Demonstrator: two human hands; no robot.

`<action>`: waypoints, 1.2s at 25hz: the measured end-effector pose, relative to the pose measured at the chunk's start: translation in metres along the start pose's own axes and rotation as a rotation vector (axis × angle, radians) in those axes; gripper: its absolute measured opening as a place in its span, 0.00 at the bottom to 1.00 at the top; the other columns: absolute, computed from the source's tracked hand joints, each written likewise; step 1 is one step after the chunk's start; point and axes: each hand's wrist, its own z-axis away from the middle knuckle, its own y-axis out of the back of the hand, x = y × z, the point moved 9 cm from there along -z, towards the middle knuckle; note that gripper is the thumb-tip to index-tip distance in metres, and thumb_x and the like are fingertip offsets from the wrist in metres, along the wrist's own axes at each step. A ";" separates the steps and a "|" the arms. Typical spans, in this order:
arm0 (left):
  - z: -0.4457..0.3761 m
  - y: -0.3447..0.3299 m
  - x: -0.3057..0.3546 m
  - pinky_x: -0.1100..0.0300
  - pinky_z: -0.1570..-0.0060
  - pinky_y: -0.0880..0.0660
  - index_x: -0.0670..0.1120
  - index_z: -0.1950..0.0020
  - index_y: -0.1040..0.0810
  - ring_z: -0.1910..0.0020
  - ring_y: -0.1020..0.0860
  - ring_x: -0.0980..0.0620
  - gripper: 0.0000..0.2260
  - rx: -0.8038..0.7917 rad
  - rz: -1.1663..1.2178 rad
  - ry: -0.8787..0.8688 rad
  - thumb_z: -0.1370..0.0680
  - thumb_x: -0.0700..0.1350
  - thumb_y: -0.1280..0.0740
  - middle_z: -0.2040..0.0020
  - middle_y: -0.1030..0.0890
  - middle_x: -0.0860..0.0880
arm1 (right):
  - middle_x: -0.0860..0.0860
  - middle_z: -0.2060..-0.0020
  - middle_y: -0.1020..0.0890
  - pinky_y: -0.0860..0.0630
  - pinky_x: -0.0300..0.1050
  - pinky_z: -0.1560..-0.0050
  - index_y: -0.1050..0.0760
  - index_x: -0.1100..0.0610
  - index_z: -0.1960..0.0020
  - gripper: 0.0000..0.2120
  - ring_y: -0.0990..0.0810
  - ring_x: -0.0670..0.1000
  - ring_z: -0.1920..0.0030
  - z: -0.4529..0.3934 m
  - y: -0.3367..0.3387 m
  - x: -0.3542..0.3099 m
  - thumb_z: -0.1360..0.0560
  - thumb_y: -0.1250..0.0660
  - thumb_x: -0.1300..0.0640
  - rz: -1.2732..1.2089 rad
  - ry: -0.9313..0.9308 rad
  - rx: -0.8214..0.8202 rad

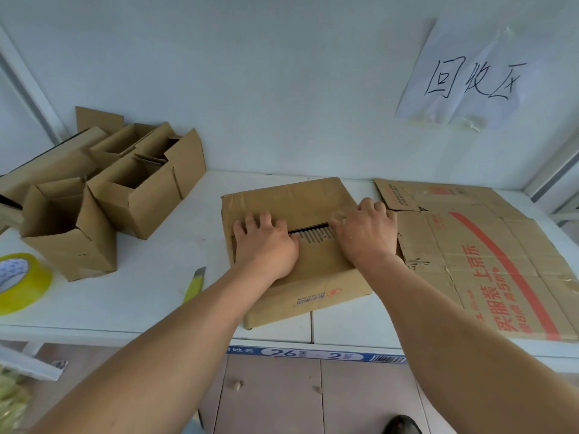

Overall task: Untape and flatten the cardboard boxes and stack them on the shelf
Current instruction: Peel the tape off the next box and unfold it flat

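Box [291, 245] top: left hand [266, 245], right hand [366, 233] curled at seam.

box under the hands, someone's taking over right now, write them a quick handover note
Left hand: fingers curled at the top seam of the middle box. Right hand: likewise at the seam's right end. A gap shows between the flaps.
Middle box lies low on the white shelf, beside the flattened printed box on the right.
Done: one box flattened.
Left: finish opening and flattening this box, stack it on the printed one, then do the open upright boxes at left.
Yellow knife and tape roll lie on the shelf to the left.
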 end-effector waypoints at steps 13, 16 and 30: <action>0.004 -0.005 0.045 0.38 0.28 0.54 0.48 0.25 0.39 0.23 0.54 0.40 0.28 -0.029 0.023 -0.096 0.20 0.61 0.52 0.22 0.47 0.44 | 0.57 0.44 0.26 0.30 0.50 0.47 0.22 0.60 0.45 0.21 0.23 0.59 0.50 -0.008 -0.007 0.016 0.18 0.46 0.45 -0.199 -0.065 0.030; 0.004 -0.007 0.041 0.40 0.27 0.54 0.49 0.23 0.42 0.22 0.55 0.43 0.32 -0.026 0.019 -0.132 0.21 0.66 0.55 0.21 0.49 0.47 | 0.56 0.43 0.22 0.31 0.45 0.57 0.24 0.56 0.39 0.13 0.21 0.58 0.51 -0.015 -0.004 0.045 0.20 0.43 0.59 -0.393 -0.193 0.016; 0.013 -0.011 0.039 0.42 0.26 0.56 0.54 0.22 0.45 0.22 0.58 0.46 0.31 -0.096 -0.035 -0.219 0.21 0.67 0.57 0.20 0.53 0.51 | 0.51 0.57 0.21 0.28 0.43 0.61 0.23 0.56 0.49 0.09 0.24 0.53 0.60 0.000 -0.020 0.071 0.20 0.39 0.53 -0.791 -0.430 -0.098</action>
